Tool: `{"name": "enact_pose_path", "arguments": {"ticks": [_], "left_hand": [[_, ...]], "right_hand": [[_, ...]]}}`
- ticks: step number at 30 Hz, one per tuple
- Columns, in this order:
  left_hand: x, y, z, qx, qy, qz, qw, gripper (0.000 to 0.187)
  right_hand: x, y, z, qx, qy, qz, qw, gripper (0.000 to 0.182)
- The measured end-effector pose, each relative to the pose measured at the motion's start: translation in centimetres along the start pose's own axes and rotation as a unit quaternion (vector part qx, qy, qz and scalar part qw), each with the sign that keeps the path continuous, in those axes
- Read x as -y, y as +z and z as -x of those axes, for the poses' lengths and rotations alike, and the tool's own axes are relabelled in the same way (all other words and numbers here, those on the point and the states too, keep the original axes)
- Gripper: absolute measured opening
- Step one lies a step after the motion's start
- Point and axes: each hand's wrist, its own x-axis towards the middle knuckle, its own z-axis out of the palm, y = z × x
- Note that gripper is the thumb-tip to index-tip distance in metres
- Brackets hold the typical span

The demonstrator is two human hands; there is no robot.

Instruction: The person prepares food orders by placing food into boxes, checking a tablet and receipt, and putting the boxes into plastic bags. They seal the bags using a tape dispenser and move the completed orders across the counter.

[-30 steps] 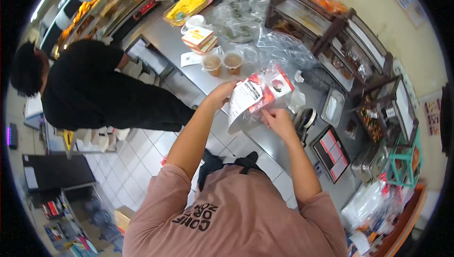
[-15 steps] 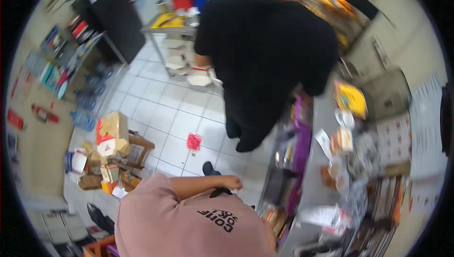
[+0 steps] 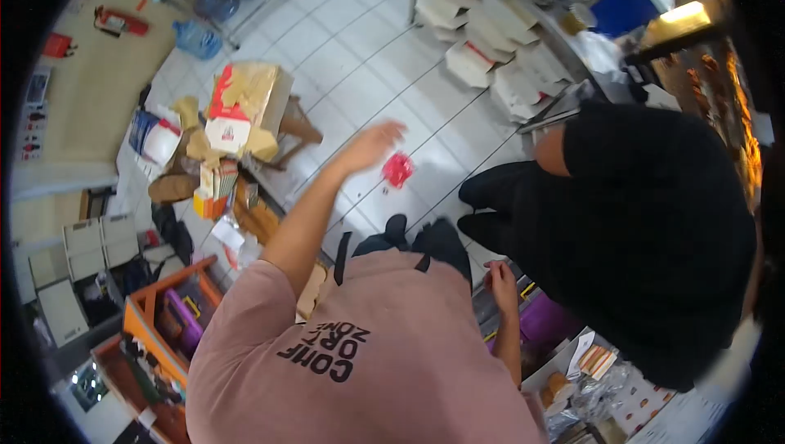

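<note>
My left hand [image 3: 374, 146] reaches out over the tiled floor, slightly blurred, with its fingers stretched and nothing visible in them. Just beyond it, in my line of sight, a crumpled red plastic bag [image 3: 398, 170] lies on the tiles. My right hand [image 3: 500, 283] hangs low beside my hip, its fingers loosely bent and holding nothing I can see. It is nearest to a purple bin [image 3: 546, 318] under the counter. Both feet show below my pink shirt [image 3: 384, 362].
A person in black [image 3: 630, 239] stands close on my right. Opened cardboard boxes [image 3: 503, 35] sit beneath a metal table ahead. At left are a large carton [image 3: 249, 105] on a wooden stool [image 3: 296, 135], water jugs [image 3: 196, 38] and an orange crate [image 3: 159, 305]. Wrapped food packs [image 3: 597, 362] lie on the right-hand counter.
My view has swung left and downward. My left arm has stretched forward, and its closed hand has opened. My right hand has come into clear sight. The person in black now appears farther right.
</note>
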Motion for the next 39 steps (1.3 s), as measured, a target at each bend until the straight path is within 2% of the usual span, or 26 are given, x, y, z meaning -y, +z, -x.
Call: {"name": "enact_pose_path", "arguments": {"ticks": [1,2,4,5,6,7,8,9,11,13,16,20,23,25,27,30,31,32,33,34,35,36,38,39], "left_hand": [[0.3,-2.9,0.6,-0.114,-0.037,0.026,0.993,0.032],[-0.5,-5.8,1.4,-0.17,-0.133,-0.017,0.976,0.031],[12.6,-12.6,5.4,-0.254,-0.164,0.081,0.95,0.031],[16.9,-14.5,10.4,-0.226,-0.216,-0.09,0.945,0.03],[20.8,-16.3,15.3,-0.18,-0.269,-0.285,0.902,0.03],[24.2,-18.0,19.8,-0.132,-0.308,-0.44,0.833,0.031],[23.3,-17.7,23.9,-0.094,-0.388,-0.426,0.812,0.031],[21.6,-16.7,26.3,-0.093,-0.449,-0.355,0.814,0.031],[18.5,-14.2,26.2,-0.164,-0.537,-0.127,0.817,0.032],[16.0,-10.5,24.1,-0.208,-0.587,0.058,0.78,0.033],[13.7,-8.0,18.8,-0.181,-0.599,0.176,0.76,0.034],[14.3,-12.2,10.4,-0.118,-0.574,0.212,0.782,0.035],[16.3,-21.3,4.4,-0.056,-0.565,0.194,0.8,0.037],[16.3,-30.0,0.1,0.004,-0.571,0.177,0.802,0.037],[14.7,-39.9,-7.3,0.072,-0.569,0.137,0.808,0.038],[9.4,-52.5,-19.6,0.11,-0.49,0.014,0.865,0.047],[9.1,-55.4,-23.6,0.086,-0.455,-0.018,0.886,0.047],[9.1,-58.5,-26.6,0.063,-0.422,-0.05,0.903,0.046],[11.8,-61.6,-29.7,0.025,-0.35,-0.051,0.935,0.046],[14.7,-63.5,-32.7,-0.016,-0.274,-0.045,0.96,0.046],[14.1,-64.5,-35.8,-0.016,-0.261,-0.061,0.963,0.043],[11.8,-65.1,-39.2,-0.025,-0.251,-0.072,0.965,0.04],[10.5,-65.3,-42.1,-0.034,-0.273,-0.08,0.958,0.037],[10.5,-65.9,-43.0,-0.031,-0.297,-0.08,0.951,0.037]], "right_hand": [[-2.2,0.7,-2.3,0.023,0.036,0.01,0.999,0.04],[-5.7,0.8,-4.3,0.042,0.008,0.108,0.993,0.042],[-11.3,1.3,-6.1,0.063,-0.054,0.294,0.952,0.045],[-12.5,1.2,-6.8,0.078,-0.053,0.32,0.943,0.046],[-12.5,0.9,-7.8,0.09,-0.057,0.342,0.934,0.046],[-11.8,0.5,-9.0,0.113,-0.016,0.318,0.941,0.046],[-10.6,0.2,-10.3,0.127,0.026,0.286,0.95,0.047],[-8.7,-0.2,-12.3,0.106,0.062,0.222,0.967,0.047],[-3.6,-0.9,-16.2,0.052,0.108,0.108,0.987,0.048],[1.6,-0.9,-19.6,0.009,0.113,0.04,0.993,0.049],[8.0,0.3,-24.4,-0.023,0.104,-0.006,0.994,0.05],[14.7,5.9,-31.0,-0.006,0.088,-0.005,0.996,0.052],[16.0,12.6,-34.6,0.019,0.063,0.026,0.997,0.054],[17.1,17.9,-36.5,0.033,0.054,0.049,0.997,0.055],[18.7,21.6,-41.2,0.01,0.071,0.061,0.996,0.052],[31.0,22.8,-47.1,-0.123,0.025,0.152,0.98,0.041],[32.7,22.1,-49.1,-0.145,0.003,0.156,0.977,0.037],[33.6,20.8,-50.7,-0.213,0.01,-0.064,0.975,0.028],[36.5,17.6,-50.7,-0.353,-0.027,-0.12,0.928,0.02],[39.2,13.9,-50.1,-0.485,-0.009,-0.159,0.86,0.024],[40.9,10.0,-49.1,-0.566,0.003,-0.154,0.81,0.021],[39.3,6.1,-49.8,-0.569,0.059,-0.232,0.786,0.024],[38.7,3.2,-49.3,-0.653,0.037,-0.099,0.75,0.03],[39.3,3.7,-49.4,-0.613,0.104,-0.031,0.782,0.036]]}}
